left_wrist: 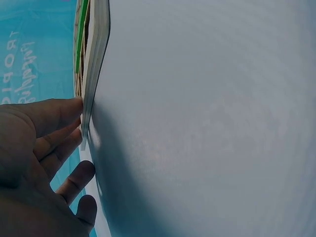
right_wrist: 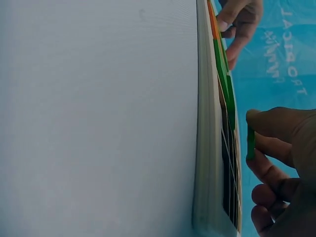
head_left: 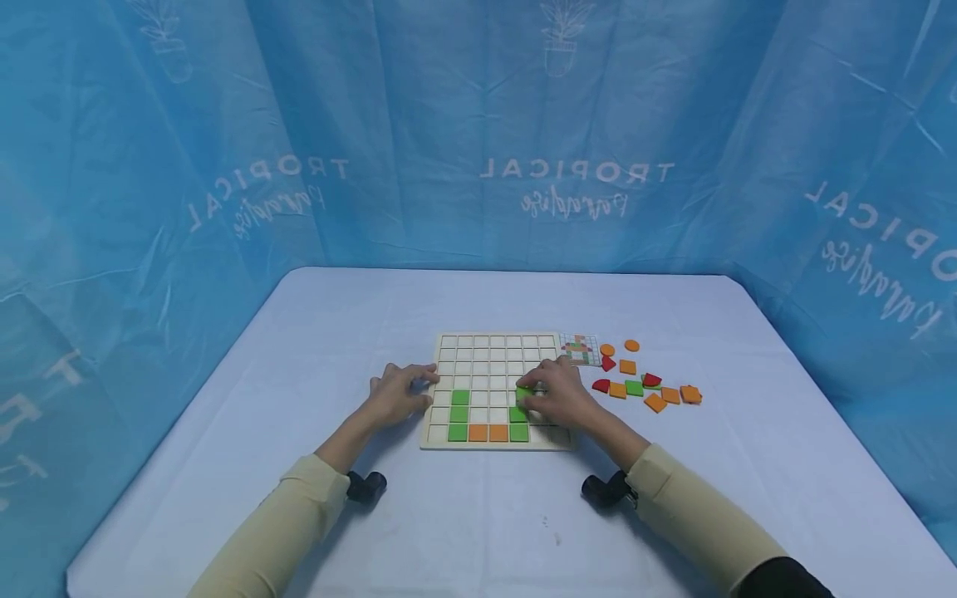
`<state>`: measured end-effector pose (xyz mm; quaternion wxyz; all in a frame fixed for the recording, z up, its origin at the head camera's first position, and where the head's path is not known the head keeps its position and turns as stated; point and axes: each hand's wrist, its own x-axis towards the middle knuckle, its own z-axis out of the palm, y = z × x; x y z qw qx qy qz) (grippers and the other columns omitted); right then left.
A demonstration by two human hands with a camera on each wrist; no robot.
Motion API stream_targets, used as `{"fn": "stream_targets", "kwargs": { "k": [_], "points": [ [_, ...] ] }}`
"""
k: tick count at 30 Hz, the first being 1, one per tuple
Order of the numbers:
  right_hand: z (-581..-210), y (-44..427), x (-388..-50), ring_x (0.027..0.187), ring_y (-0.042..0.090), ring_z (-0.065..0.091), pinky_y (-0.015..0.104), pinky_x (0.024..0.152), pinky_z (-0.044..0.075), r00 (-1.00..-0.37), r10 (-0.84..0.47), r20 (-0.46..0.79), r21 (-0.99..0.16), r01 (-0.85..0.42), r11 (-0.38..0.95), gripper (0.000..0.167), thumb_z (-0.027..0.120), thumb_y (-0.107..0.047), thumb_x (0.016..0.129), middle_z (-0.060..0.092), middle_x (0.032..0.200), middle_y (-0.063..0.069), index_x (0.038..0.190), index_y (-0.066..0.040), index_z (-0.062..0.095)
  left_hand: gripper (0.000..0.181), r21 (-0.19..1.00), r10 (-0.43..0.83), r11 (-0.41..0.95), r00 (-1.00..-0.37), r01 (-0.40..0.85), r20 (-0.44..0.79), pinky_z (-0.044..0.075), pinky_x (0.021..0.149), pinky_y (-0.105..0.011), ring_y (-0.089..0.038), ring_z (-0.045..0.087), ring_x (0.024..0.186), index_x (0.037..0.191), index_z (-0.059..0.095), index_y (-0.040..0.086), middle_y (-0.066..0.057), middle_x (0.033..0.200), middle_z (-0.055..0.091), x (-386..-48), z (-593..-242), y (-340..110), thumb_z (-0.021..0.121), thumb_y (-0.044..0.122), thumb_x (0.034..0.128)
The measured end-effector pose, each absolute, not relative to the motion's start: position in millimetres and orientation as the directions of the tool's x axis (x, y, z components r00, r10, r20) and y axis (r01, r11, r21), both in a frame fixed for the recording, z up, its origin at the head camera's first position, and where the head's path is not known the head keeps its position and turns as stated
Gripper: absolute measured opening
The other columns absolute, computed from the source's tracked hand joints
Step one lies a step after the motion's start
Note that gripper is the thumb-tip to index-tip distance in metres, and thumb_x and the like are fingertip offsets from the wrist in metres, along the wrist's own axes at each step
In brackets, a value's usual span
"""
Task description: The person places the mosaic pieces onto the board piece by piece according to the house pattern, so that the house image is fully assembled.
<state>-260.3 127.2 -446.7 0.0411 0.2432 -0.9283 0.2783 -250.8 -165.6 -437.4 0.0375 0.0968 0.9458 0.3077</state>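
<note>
A pale gridded board (head_left: 489, 369) lies on the table. My left hand (head_left: 395, 394) rests against its left edge, with thumb and fingertips touching the side; in the left wrist view the thumb (left_wrist: 59, 112) lies straight along the rim. Between thumb and fingers my right hand (head_left: 562, 394) pinches a green square tile (right_wrist: 251, 143), held on edge just above the right part of the grid. Green tiles (head_left: 459, 415) form a column at the lower left of the grid. Other green tiles (head_left: 518, 432) stand at the right, with orange tiles (head_left: 488, 433) between in the bottom row.
A printed pattern card (head_left: 579, 349) lies at the board's upper right. Beside it are scattered several loose pieces: orange squares (head_left: 670, 396), orange discs (head_left: 631, 345), red pieces (head_left: 601, 385) and a green square (head_left: 634, 388). Blue curtains (head_left: 478, 216) surround the white table (head_left: 359, 307).
</note>
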Motion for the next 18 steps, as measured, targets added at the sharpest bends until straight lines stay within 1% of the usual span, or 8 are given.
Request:
{"fn": "stream_targets", "kwargs": {
  "k": [12, 18],
  "points": [
    [-449.5, 116.2, -267.1, 0.086, 0.018, 0.04, 0.038, 0.074, 0.03, -0.874, -0.459, 0.163, -0.448, -0.48, 0.754, 0.024, 0.078, -0.021, 0.079, 0.063, 0.094, -0.004, 0.102, -0.015, 0.076, 0.035, 0.591, 0.213, 0.788, -0.977, 0.172, 0.0, 0.024, 0.087, -0.048, -0.024, 0.042, 0.106, 0.119, 0.067, 0.01, -0.001, 0.14, 0.051, -250.1, -437.3, -165.3, 0.071, 0.013, 0.0846],
    [-449.5, 116.8, -264.8, 0.089, 0.019, 0.041, 0.039, 0.076, 0.031, -0.878, -0.457, 0.141, -0.436, -0.47, 0.768, 0.026, 0.077, -0.023, 0.079, 0.061, 0.097, -0.002, 0.105, -0.016, 0.075, 0.035, 0.592, 0.21, 0.788, -0.978, 0.167, -0.005, 0.024, 0.086, -0.047, -0.023, 0.042, 0.105, 0.119, 0.066, 0.01, -0.001, 0.141, 0.051, -250.3, -437.3, -165.4, 0.071, 0.013, 0.0847]
  ]
}}
